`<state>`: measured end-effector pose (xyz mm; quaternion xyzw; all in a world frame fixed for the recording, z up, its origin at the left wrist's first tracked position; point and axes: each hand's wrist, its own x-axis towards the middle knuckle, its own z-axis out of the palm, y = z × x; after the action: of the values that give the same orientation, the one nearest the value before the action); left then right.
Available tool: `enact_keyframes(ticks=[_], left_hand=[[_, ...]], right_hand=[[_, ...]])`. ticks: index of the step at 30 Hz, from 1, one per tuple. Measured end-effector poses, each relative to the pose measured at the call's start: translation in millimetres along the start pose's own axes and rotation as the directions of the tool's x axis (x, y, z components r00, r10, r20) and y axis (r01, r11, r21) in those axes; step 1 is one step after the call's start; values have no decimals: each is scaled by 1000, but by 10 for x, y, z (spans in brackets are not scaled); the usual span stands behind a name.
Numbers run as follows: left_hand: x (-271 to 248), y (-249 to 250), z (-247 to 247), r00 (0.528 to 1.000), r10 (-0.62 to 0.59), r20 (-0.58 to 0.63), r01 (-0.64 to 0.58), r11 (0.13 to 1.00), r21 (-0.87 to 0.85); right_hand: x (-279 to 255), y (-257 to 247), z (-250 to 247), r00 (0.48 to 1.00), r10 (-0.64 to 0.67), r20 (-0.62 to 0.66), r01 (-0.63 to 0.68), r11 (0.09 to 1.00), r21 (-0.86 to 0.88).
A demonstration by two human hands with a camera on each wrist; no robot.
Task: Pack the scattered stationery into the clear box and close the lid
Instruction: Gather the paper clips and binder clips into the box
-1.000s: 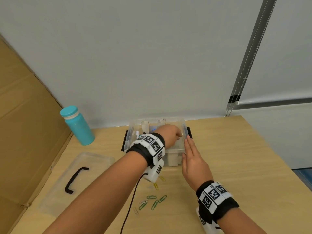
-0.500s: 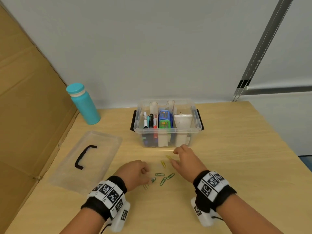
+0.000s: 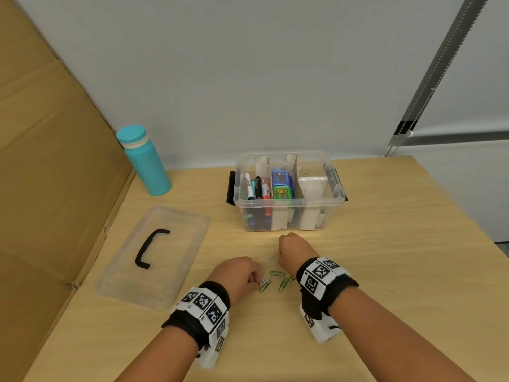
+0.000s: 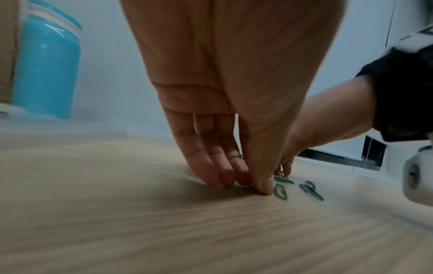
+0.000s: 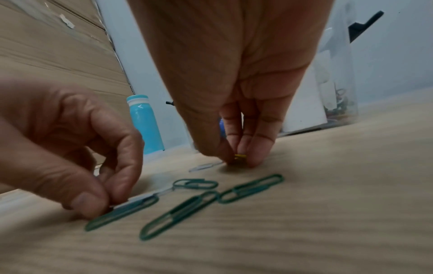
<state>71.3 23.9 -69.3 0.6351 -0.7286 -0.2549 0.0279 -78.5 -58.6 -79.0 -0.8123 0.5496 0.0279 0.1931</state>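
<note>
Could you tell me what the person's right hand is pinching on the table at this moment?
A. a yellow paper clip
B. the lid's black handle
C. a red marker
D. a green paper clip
A: in the right wrist view the right hand closes its fingertips on a yellow paper clip lying on the table.

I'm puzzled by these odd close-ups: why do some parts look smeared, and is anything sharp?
Head view: evenly lit and sharp, the clear box crisp. Left wrist view: the table and blue bottle smear with blur. Right wrist view: the green paper clips are soft, the palm looms large through the wide lens.
</note>
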Motion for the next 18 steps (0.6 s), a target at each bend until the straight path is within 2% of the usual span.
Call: enact_keyframes(ticks=[4, 6, 9, 10, 11, 13, 15, 17, 18], left_hand=[[1, 27, -16, 999, 42, -9, -40, 991, 125], [1, 4, -17, 999, 21, -26, -19, 996, 85], [12, -89, 1, 998, -41, -56, 30, 983, -180], [6, -122, 3, 996, -70, -53, 50, 947, -317], [-6, -149, -2, 994, -109, -22, 85, 871, -484], [-57, -135, -34, 980, -170, 101, 185, 612, -769], [-87, -102, -60, 964, -182, 193, 251, 401, -881], [-89, -62, -61, 958, -189, 214, 259, 263, -929], [-80, -42, -57, 953, -210, 218, 264, 226, -938]], right_hand=[[8, -19, 12, 1000, 25, -16, -26, 997, -66], [-3, 7, -6, 999, 42, -30, -44, 997, -63], [-39, 135, -65, 995, 98, -20, -96, 991, 90], [-56, 207, -74, 992, 126, -5, -122, 971, 207], [-86, 277, -87, 989, 145, 13, -141, 924, 355], [-178, 402, -109, 983, 175, 56, -168, 738, 653], [-291, 484, -128, 971, 201, 132, -210, 438, 874], [-394, 528, -123, 956, 133, 260, -268, 41, 963], [-426, 551, -105, 953, 83, 292, -287, -67, 956]])
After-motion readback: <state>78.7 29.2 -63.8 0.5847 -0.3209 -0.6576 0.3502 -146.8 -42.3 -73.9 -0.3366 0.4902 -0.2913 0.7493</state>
